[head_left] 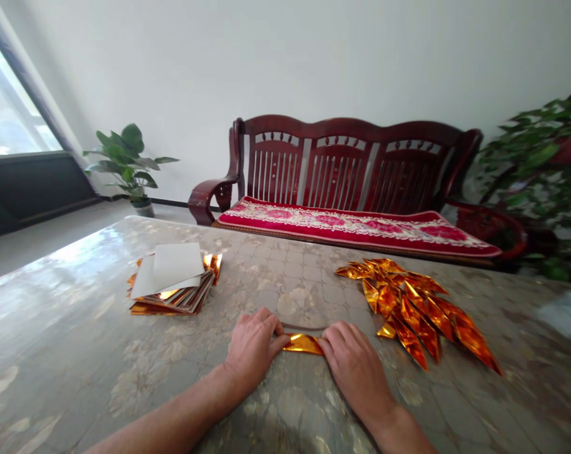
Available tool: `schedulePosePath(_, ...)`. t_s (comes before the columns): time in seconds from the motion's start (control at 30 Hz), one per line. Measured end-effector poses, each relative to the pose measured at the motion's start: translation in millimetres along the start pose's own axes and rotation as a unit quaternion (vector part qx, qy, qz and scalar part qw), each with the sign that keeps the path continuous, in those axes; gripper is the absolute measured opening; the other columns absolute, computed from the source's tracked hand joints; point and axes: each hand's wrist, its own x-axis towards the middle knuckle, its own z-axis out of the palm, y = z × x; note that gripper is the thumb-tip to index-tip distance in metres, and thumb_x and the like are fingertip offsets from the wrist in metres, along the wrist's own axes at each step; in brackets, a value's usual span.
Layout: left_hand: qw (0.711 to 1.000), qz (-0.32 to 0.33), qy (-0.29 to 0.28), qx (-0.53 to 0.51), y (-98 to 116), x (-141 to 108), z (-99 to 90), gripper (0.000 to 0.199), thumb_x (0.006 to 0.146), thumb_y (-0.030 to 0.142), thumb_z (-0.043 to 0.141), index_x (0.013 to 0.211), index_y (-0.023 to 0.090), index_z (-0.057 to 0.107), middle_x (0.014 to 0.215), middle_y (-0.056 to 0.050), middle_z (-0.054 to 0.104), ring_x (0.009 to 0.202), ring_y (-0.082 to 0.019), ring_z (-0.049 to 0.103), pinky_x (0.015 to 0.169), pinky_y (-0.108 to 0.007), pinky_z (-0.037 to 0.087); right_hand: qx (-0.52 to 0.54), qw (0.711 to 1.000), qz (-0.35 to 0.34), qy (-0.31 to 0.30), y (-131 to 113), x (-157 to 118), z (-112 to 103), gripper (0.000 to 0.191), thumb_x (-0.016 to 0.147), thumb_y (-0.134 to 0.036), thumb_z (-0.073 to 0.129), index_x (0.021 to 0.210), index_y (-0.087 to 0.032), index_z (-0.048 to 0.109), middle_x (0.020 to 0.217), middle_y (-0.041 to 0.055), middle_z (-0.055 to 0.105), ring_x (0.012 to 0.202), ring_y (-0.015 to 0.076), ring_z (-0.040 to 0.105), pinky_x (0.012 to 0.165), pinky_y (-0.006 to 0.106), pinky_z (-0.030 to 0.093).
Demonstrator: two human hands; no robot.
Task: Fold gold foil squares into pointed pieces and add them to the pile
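A strip of shiny gold foil paper [303,343], partly rolled or folded, lies between my hands on the patterned table cover. My left hand [254,343] pinches its left end, thumb toward the middle. At the right end my right hand [354,359] is closed on the same paper. The far edge of the paper shows as a thin dark curve, and its ends are hidden under my fingers. To the right lies a pile of folded gold foil pieces [408,306] with pointed tips. A stack of foil paper sheets [176,277], pale sides partly up, sits to the left.
The table [171,391] has a glossy floral cover. Clear plastic [566,313] lies at its right edge. Behind it stands a dark wooden bench [342,164] with a red floral cushion [361,226]. Potted plants [131,167] flank the bench; a window is at left.
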Motion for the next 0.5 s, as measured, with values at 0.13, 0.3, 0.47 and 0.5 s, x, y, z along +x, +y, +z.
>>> schedulePosePath(0.13,1.000,-0.005,-0.003,0.007,1.0,-0.1,1.0,0.015,0.091,0.033,0.063,0.081,0.023,0.066,0.090,0.000,0.065,0.088,-0.018,0.062,0.080,-0.031,0.038,0.009,1.000,0.004,0.004,1.8,-0.3,1.5,0.015,0.099,-0.024,0.053,0.084,-0.023,0.057,0.086,0.0031,0.059,0.084,0.0229,0.053,0.078,0.036,0.039)
schedulePosePath(0.3,1.000,-0.008,-0.002,0.019,1.8,1.3,1.6,0.015,0.091,0.032,0.060,0.080,0.023,0.066,0.090,0.000,0.064,0.087,-0.019,0.061,0.080,-0.032,0.037,0.019,1.000,0.018,-0.005,3.0,1.5,0.5,0.013,0.097,-0.024,0.056,0.084,-0.023,0.057,0.087,0.0029,0.060,0.085,0.0233,0.054,0.078,0.037,0.040)
schedulePosePath(0.47,1.000,-0.005,-0.003,0.015,1.0,3.1,2.9,0.012,0.089,0.032,0.062,0.081,0.024,0.065,0.089,0.001,0.063,0.087,-0.019,0.061,0.079,-0.032,0.037,0.016,0.999,0.034,-0.011,3.4,3.7,-1.1,0.012,0.093,-0.025,0.064,0.083,-0.023,0.057,0.086,0.0026,0.060,0.085,0.0235,0.054,0.078,0.036,0.042)
schedulePosePath(0.5,1.000,-0.003,-0.002,0.014,0.6,3.2,3.4,0.011,0.089,0.032,0.062,0.081,0.024,0.064,0.088,0.001,0.062,0.087,-0.019,0.061,0.079,-0.032,0.037,0.014,0.999,0.038,-0.014,3.5,4.0,-1.1,0.012,0.092,-0.025,0.066,0.083,-0.023,0.057,0.087,0.0025,0.060,0.085,0.0236,0.055,0.078,0.036,0.042)
